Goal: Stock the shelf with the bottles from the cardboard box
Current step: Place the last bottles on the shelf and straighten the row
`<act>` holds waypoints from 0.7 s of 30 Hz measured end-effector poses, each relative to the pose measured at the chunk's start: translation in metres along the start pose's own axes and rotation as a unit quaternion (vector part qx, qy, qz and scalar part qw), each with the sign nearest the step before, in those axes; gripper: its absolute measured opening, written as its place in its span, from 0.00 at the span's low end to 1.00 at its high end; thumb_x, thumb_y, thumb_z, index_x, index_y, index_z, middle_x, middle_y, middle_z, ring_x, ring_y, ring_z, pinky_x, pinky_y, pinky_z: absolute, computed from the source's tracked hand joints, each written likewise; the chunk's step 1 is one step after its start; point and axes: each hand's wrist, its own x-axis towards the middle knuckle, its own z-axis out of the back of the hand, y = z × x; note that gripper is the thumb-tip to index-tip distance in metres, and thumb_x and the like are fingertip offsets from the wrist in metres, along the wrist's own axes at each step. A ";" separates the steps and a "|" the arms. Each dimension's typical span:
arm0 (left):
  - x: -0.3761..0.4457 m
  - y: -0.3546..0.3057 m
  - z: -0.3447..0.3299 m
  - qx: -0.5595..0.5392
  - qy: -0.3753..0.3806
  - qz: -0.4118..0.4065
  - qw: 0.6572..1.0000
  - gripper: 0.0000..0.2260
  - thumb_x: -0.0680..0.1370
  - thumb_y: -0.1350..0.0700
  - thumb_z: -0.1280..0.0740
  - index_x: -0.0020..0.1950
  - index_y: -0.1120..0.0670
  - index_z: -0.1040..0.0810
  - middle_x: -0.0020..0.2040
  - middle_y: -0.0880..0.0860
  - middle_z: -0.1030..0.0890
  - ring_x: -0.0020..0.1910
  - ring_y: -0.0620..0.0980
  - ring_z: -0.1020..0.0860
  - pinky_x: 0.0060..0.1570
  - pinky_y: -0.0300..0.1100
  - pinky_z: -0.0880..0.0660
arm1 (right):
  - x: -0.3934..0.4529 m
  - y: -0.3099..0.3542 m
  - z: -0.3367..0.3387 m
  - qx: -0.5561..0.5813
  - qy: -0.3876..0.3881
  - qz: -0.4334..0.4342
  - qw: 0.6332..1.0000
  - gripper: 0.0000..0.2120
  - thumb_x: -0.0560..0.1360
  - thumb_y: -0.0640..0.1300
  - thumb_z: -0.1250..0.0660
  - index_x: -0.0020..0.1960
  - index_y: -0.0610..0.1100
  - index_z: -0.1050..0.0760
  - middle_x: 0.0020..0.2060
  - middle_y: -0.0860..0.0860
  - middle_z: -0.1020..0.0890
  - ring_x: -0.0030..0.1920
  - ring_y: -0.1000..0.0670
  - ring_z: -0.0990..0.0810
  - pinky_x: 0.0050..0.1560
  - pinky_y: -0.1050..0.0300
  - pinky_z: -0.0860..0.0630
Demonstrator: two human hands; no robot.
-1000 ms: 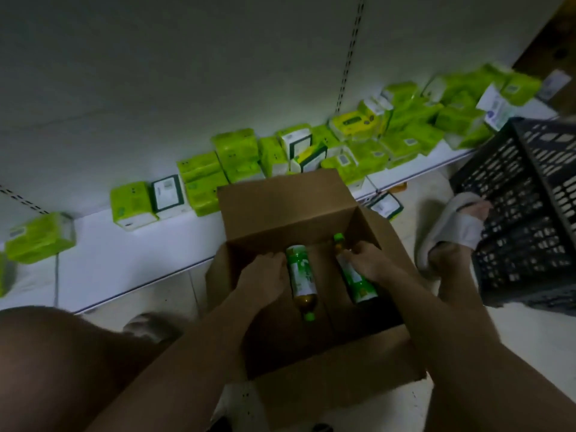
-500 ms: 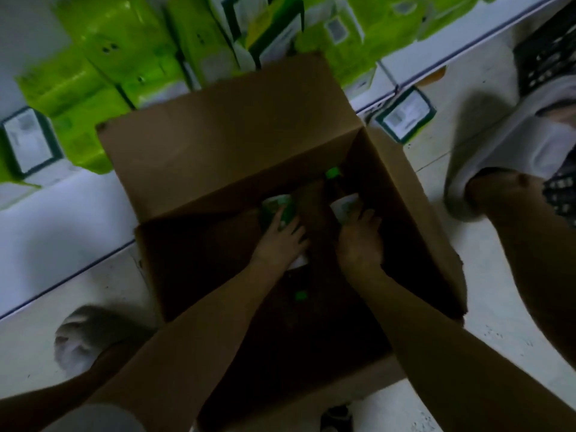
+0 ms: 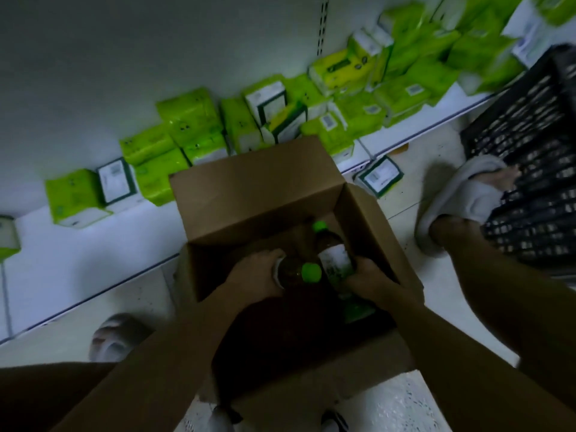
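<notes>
In the head view, an open cardboard box [image 3: 255,194] is seen on the floor just before a low white shelf [image 3: 93,254], and both hands are lowered inside it. The left hand [image 3: 255,275] is wrapped around the body of one bottle [image 3: 291,271], whose green cap is turned toward the camera, so the grip is pressed around its dark shoulder. The right hand [image 3: 371,280] is curled around the labelled middle of a second bottle [image 3: 333,254], which is tilted with its cap toward the box's far wall. Both bottles are inside the box, close beside each other, and neither has been carried clear of its walls. Green packs [image 3: 190,116] are spread along the back of the shelf, with bare shelf left in front of them; a black crate [image 3: 530,169] stands to the right. The bottles appear to be filled with dark liquid, so some weight is to be expected; the plastic is probably stiff yet smooth, and a hold around the labelled waist is judged safer than one at the cap. Detail is limited by dim light and blur.
</notes>
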 end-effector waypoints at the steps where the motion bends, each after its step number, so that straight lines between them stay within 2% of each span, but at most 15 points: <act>1: -0.012 -0.004 0.010 -0.030 -0.029 0.000 0.999 0.29 0.64 0.50 0.23 0.63 0.49 0.26 0.60 0.51 0.21 0.60 0.52 0.23 0.57 0.45 0.27 | -0.014 0.006 0.006 0.023 0.014 0.007 1.000 0.21 0.70 0.34 0.28 0.61 0.44 0.26 0.51 0.49 0.19 0.53 0.46 0.20 0.44 0.59 0.23; 3: -0.033 -0.010 0.029 -0.074 -0.092 -0.010 0.993 0.29 0.63 0.49 0.21 0.62 0.49 0.25 0.59 0.51 0.20 0.59 0.51 0.22 0.59 0.46 0.27 | -0.040 0.023 0.017 0.058 0.012 0.029 0.998 0.23 0.67 0.34 0.26 0.58 0.48 0.27 0.49 0.52 0.20 0.53 0.46 0.20 0.44 0.58 0.24; 5: -0.054 -0.014 0.051 -0.103 -0.143 -0.004 0.984 0.29 0.63 0.49 0.21 0.62 0.49 0.24 0.58 0.50 0.19 0.59 0.50 0.21 0.58 0.44 0.26 | -0.067 0.048 0.025 0.064 -0.035 0.051 0.996 0.25 0.64 0.33 0.26 0.56 0.49 0.30 0.47 0.51 0.20 0.50 0.46 0.20 0.44 0.52 0.24; 8: -0.089 -0.025 0.089 -0.155 -0.221 -0.038 0.962 0.32 0.63 0.50 0.20 0.65 0.51 0.25 0.60 0.50 0.19 0.59 0.49 0.21 0.57 0.40 0.27 | -0.105 0.092 0.033 0.072 -0.070 0.133 0.986 0.28 0.61 0.29 0.26 0.57 0.47 0.29 0.50 0.45 0.18 0.50 0.42 0.18 0.52 0.41 0.21; 10: -0.118 -0.036 0.120 -0.191 -0.284 -0.088 0.936 0.35 0.61 0.49 0.19 0.64 0.51 0.29 0.59 0.50 0.20 0.58 0.49 0.22 0.59 0.44 0.26 | -0.135 0.126 0.041 0.088 -0.091 0.176 0.976 0.29 0.62 0.28 0.27 0.60 0.43 0.30 0.52 0.44 0.19 0.51 0.42 0.19 0.53 0.43 0.21; 13: -0.169 -0.054 0.172 -0.233 -0.327 -0.108 0.910 0.34 0.60 0.43 0.22 0.60 0.46 0.34 0.54 0.47 0.20 0.54 0.48 0.20 0.55 0.47 0.23 | -0.185 0.182 0.057 0.100 -0.126 0.250 0.955 0.30 0.64 0.28 0.26 0.61 0.43 0.30 0.52 0.47 0.20 0.50 0.45 0.19 0.47 0.50 0.22; 15: -0.202 -0.064 0.208 -0.252 -0.344 -0.141 0.894 0.34 0.60 0.43 0.22 0.61 0.44 0.33 0.54 0.44 0.20 0.54 0.44 0.20 0.55 0.45 0.24 | -0.221 0.220 0.065 0.115 -0.141 0.302 0.936 0.30 0.64 0.27 0.27 0.61 0.43 0.30 0.53 0.46 0.21 0.52 0.44 0.19 0.51 0.48 0.22; 18: -0.252 -0.082 0.259 -0.235 -0.382 -0.192 0.873 0.28 0.65 0.51 0.21 0.60 0.47 0.28 0.52 0.45 0.18 0.51 0.41 0.19 0.53 0.42 0.23 | -0.273 0.272 0.068 0.148 -0.165 0.379 0.899 0.29 0.62 0.25 0.27 0.59 0.42 0.29 0.54 0.43 0.20 0.51 0.42 0.19 0.52 0.47 0.22; 21: -0.303 -0.096 0.304 -0.208 -0.419 -0.226 0.855 0.22 0.65 0.50 0.21 0.56 0.43 0.24 0.50 0.42 0.16 0.49 0.39 0.18 0.46 0.36 0.21 | -0.317 0.316 0.064 0.198 -0.138 0.440 0.865 0.26 0.63 0.24 0.30 0.58 0.40 0.28 0.52 0.41 0.19 0.54 0.39 0.19 0.57 0.40 0.22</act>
